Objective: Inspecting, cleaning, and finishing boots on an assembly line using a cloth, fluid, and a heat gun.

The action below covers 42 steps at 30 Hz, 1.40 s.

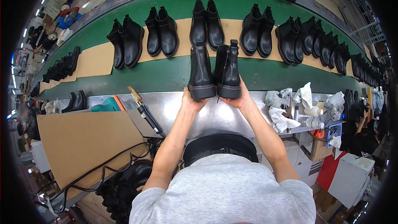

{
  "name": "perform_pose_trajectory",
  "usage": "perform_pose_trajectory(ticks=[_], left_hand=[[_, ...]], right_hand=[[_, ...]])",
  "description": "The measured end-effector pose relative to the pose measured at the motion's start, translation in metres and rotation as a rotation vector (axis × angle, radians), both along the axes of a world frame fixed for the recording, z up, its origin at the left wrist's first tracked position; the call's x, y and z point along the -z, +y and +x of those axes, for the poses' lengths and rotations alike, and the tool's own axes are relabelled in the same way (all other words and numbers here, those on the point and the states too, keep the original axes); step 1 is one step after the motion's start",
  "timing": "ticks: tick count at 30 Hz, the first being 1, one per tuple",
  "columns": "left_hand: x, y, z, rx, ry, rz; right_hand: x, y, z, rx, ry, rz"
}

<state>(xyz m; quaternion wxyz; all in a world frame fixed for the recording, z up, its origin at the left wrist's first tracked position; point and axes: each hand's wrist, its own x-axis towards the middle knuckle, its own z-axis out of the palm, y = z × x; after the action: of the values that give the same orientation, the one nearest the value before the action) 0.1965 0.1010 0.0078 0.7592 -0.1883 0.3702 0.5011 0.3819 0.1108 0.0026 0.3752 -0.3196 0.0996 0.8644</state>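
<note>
A pair of black ankle boots is held side by side in front of me, heels toward me. My left hand (193, 101) is closed under the heel and sole of the left boot (200, 71). The right boot (227, 69) rests in my right hand (239, 98), whose fingers wrap round its heel from the outer side. Both boots have a pull tab at the top of the shaft. A thin dark strand hangs down along the right boot to below its sole. The toes are hidden behind the shafts.
Beyond my hands runs a green belt (157, 77) with brown cardboard (96, 60) and rows of black boots (162, 33). At right are white cloths (283, 118) and clear bottles (314, 122). A hot-air-gun-like tool (146, 114) and cardboard sheet (85, 141) lie left. Another person works far right.
</note>
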Motion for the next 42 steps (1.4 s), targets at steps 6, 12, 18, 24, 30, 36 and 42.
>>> perform_pose_trajectory(ticks=[6,12,18,24,30,36,42], left_hand=[[0.028,-0.006,-0.010,0.033,-0.191,0.070],[0.041,-0.011,-0.021,-0.001,-0.220,-0.061],[0.006,-0.028,-0.019,-0.028,-0.140,-0.140],[-0.015,-0.034,0.002,0.065,-0.067,-0.116],[-0.016,-0.031,0.019,0.119,-0.006,-0.176],[-0.017,-0.039,0.018,0.068,0.005,-0.160],[-0.012,-0.028,0.019,0.028,-0.021,-0.182]], right_hand=[[0.014,-0.012,0.000,0.115,0.005,0.119],[0.052,-0.041,0.030,0.081,-0.044,0.134],[0.063,-0.088,0.087,-0.203,-1.616,0.633],[0.025,-0.070,0.318,-0.365,-2.547,0.346],[0.022,-0.016,0.379,-1.284,-2.356,0.781],[-0.024,-0.014,0.384,-1.363,-2.230,0.840],[-0.074,-0.032,0.318,-0.580,-1.733,0.796]])
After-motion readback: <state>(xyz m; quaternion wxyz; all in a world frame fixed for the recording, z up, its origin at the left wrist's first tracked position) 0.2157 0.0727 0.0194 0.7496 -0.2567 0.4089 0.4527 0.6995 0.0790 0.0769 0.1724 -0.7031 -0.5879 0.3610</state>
